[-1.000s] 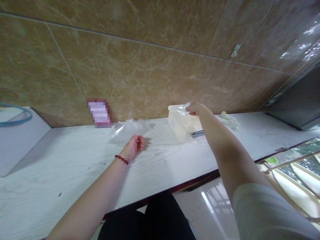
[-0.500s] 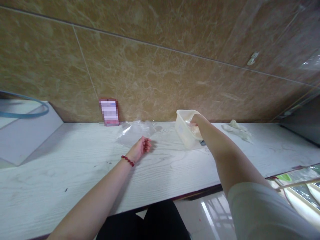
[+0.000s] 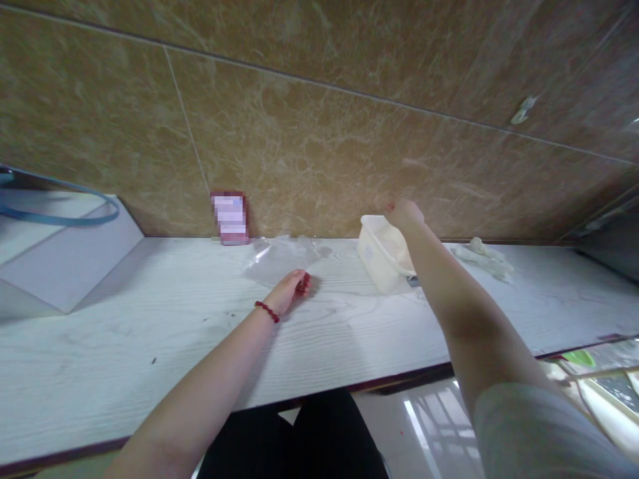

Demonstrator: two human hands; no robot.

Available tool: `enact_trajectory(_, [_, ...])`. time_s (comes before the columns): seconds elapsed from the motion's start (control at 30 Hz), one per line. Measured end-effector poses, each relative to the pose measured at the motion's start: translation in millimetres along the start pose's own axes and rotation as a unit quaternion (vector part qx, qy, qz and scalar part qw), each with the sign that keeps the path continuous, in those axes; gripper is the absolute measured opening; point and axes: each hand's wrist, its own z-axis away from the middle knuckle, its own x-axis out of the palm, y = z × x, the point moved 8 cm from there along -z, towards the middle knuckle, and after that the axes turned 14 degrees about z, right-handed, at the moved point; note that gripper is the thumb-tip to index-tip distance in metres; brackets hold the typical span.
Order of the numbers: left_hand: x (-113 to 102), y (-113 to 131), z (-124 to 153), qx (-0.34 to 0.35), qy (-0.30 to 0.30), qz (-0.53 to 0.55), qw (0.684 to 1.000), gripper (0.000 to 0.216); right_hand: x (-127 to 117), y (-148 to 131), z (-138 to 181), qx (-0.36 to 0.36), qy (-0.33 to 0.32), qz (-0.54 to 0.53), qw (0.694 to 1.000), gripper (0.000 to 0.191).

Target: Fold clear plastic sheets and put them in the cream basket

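Note:
My left hand [image 3: 294,287] rests on the white wood-grain table [image 3: 150,319] with its fingers curled, at the near edge of a clear plastic bag [image 3: 279,258] that lies flat. A red bead bracelet is on that wrist. My right hand [image 3: 405,214] is raised just above the far rim of a white plastic container [image 3: 379,259] holding something pale. I see the hand from behind, so its fingers are mostly hidden. Whether it holds anything cannot be told.
A small pink-and-red card [image 3: 229,218] leans against the brown marble wall. Crumpled whitish material [image 3: 482,258] lies right of the container. A white slanted surface [image 3: 60,266] with a blue cord [image 3: 64,216] is at the left, and glossy floor shows beyond the table's front edge.
My right hand went from the container's plastic film into the container, then lifted above its far rim. My left hand stayed by the bag. The view shifted slightly.

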Motion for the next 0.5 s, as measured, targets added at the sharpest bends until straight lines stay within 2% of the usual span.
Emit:
enact_trajectory(0.1, [5.5,3.2,3.5,0.030,-0.028,-0.068,0.997,0.024,-42.0,-37.3,35.4,-0.042,0.132,-0.114,0.984,0.023])
enact_trajectory(0.13, [7.6,4.0,5.0,0.037,-0.035,-0.096,0.994,0.025,-48.0,-51.5,50.9,-0.060,0.152,-0.160,0.974,0.024])
enact_trajectory(0.2, [12.7,5.2,7.7,0.052,-0.053,-0.161,0.984,0.025,-42.9,-82.4,80.0,-0.094,0.141,-0.237,0.956,0.022])
enact_trajectory(0.27, [18.5,4.7,9.1,0.067,-0.083,-0.225,0.969,0.025,-21.2,-108.9,103.5,-0.099,0.111,-0.297,0.943,0.019])
enact_trajectory(0.37, [22.0,3.0,8.2,0.083,-0.119,-0.282,0.948,0.024,25.9,-143.9,127.0,-0.120,0.052,-0.377,0.917,0.017])
enact_trajectory(0.5, [12.8,13.0,5.1,0.115,-0.090,-0.317,0.937,0.026,80.3,-153.6,140.1,-0.062,0.026,-0.469,0.880,0.023])
